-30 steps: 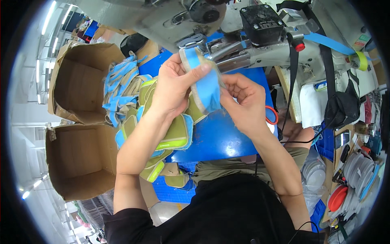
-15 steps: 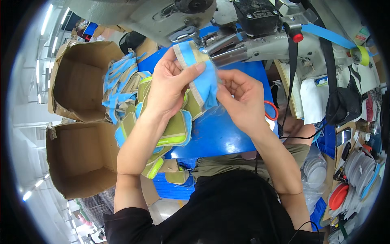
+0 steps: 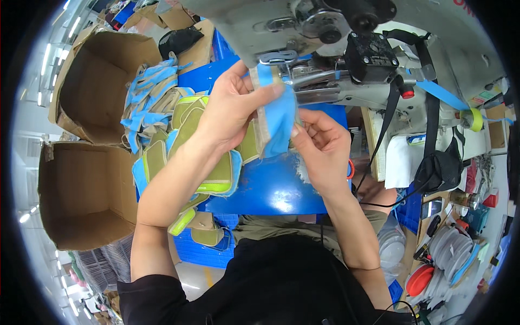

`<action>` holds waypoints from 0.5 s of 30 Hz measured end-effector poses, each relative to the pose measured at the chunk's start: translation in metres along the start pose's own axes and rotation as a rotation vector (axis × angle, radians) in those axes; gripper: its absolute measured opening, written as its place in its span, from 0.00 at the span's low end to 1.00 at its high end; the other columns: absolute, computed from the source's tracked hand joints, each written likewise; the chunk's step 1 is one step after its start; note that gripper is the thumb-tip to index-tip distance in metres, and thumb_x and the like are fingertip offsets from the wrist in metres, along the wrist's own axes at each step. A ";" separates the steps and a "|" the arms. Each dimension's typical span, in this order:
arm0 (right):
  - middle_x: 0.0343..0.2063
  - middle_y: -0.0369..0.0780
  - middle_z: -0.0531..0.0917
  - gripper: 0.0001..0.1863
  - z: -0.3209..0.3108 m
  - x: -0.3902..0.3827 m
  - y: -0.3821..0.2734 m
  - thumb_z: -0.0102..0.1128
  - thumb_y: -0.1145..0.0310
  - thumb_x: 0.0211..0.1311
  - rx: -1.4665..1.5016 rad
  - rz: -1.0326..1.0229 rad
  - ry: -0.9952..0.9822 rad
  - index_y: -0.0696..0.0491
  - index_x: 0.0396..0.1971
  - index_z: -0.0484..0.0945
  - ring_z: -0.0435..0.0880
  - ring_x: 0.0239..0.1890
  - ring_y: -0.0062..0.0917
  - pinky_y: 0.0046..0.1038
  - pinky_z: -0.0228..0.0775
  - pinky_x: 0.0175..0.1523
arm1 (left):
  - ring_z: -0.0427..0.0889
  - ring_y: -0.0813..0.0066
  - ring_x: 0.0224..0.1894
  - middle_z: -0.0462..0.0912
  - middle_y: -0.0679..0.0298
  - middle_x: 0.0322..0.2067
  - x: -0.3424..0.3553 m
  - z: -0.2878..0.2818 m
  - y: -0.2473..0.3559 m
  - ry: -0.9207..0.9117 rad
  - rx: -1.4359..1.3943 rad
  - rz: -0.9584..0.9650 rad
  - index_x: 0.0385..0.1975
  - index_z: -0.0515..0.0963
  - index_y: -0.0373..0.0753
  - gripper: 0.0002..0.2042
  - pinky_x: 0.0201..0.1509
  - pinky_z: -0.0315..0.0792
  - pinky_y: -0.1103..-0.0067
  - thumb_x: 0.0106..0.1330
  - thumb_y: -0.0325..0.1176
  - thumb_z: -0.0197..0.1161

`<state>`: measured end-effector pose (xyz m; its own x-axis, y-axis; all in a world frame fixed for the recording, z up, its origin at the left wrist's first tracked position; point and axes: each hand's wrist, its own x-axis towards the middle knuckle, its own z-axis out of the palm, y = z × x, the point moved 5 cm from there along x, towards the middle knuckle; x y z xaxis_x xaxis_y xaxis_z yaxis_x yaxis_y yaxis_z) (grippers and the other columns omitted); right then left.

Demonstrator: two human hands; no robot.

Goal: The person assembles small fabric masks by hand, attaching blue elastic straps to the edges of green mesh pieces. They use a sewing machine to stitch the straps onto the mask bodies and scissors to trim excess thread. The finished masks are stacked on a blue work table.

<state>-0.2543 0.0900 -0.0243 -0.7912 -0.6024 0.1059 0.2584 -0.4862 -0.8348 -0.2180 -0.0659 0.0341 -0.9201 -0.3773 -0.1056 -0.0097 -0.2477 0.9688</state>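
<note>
Between both hands is a blue and beige fabric piece [image 3: 280, 120], stretched upright just before the sewing machine [image 3: 319, 93]. My left hand [image 3: 230, 108] grips its upper left part, thumb pressed on the blue face. With thumb and fingertips, my right hand [image 3: 325, 149] pinches its right edge. The upper end of the cloth lies close to the machine's metal parts; whether it touches them I cannot tell. Olive-green fabric pieces with lime trim and blue edges [image 3: 219, 172] lie heaped under and beside my left forearm, partly hidden by it.
Blue and beige strips [image 3: 149, 103] hang in a pile at the left, beside two open cardboard boxes [image 3: 86, 195]. The blue table [image 3: 271, 189] lies below my hands. A red-handled tool [image 3: 351, 169] is partly hidden behind my right wrist. Reels and discs [image 3: 449, 246] crowd the right side.
The view has shifted, so the machine appears farther right and the boxes farther left. Both hands keep their hold on the fabric, which now hangs slightly more upright.
</note>
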 end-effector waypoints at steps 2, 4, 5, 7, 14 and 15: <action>0.37 0.37 0.87 0.12 0.000 0.000 0.000 0.63 0.79 0.68 -0.004 -0.006 0.004 0.64 0.50 0.80 0.82 0.36 0.12 0.17 0.75 0.41 | 0.88 0.78 0.36 0.88 0.61 0.39 0.000 0.000 0.001 -0.012 0.007 -0.009 0.53 0.72 0.34 0.19 0.45 0.82 0.79 0.64 0.22 0.69; 0.38 0.37 0.87 0.13 0.000 0.000 -0.001 0.63 0.79 0.69 -0.001 -0.009 0.009 0.64 0.51 0.80 0.83 0.37 0.13 0.17 0.75 0.42 | 0.88 0.78 0.36 0.88 0.62 0.39 0.000 0.000 0.005 -0.022 0.003 -0.019 0.53 0.73 0.34 0.19 0.45 0.82 0.80 0.64 0.22 0.69; 0.38 0.38 0.87 0.13 0.000 0.000 -0.001 0.63 0.79 0.69 0.003 -0.009 0.012 0.64 0.51 0.80 0.83 0.37 0.13 0.17 0.75 0.42 | 0.88 0.77 0.37 0.88 0.61 0.40 0.000 -0.001 0.006 -0.029 -0.005 -0.033 0.55 0.71 0.33 0.21 0.45 0.82 0.79 0.63 0.21 0.69; 0.39 0.38 0.87 0.13 0.000 -0.001 -0.001 0.63 0.79 0.69 -0.005 -0.010 0.012 0.64 0.51 0.80 0.83 0.37 0.13 0.17 0.75 0.42 | 0.88 0.75 0.40 0.87 0.58 0.43 0.000 -0.003 0.006 -0.040 -0.023 -0.061 0.59 0.68 0.32 0.25 0.45 0.84 0.78 0.63 0.18 0.68; 0.40 0.38 0.87 0.14 -0.002 -0.002 0.000 0.64 0.77 0.68 -0.023 0.004 -0.002 0.64 0.52 0.80 0.83 0.38 0.14 0.18 0.75 0.45 | 0.88 0.74 0.40 0.87 0.57 0.42 0.003 -0.003 0.004 -0.006 -0.006 -0.049 0.57 0.68 0.28 0.24 0.46 0.83 0.77 0.61 0.19 0.69; 0.39 0.38 0.87 0.14 -0.002 -0.001 0.000 0.64 0.78 0.68 -0.020 0.000 -0.002 0.64 0.52 0.80 0.83 0.37 0.14 0.17 0.75 0.42 | 0.88 0.74 0.40 0.87 0.57 0.42 0.005 -0.004 0.003 -0.001 0.000 -0.048 0.57 0.68 0.28 0.24 0.46 0.83 0.76 0.61 0.20 0.70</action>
<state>-0.2547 0.0921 -0.0259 -0.7901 -0.6035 0.1073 0.2472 -0.4738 -0.8453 -0.2211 -0.0725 0.0356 -0.9188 -0.3645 -0.1514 -0.0534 -0.2653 0.9627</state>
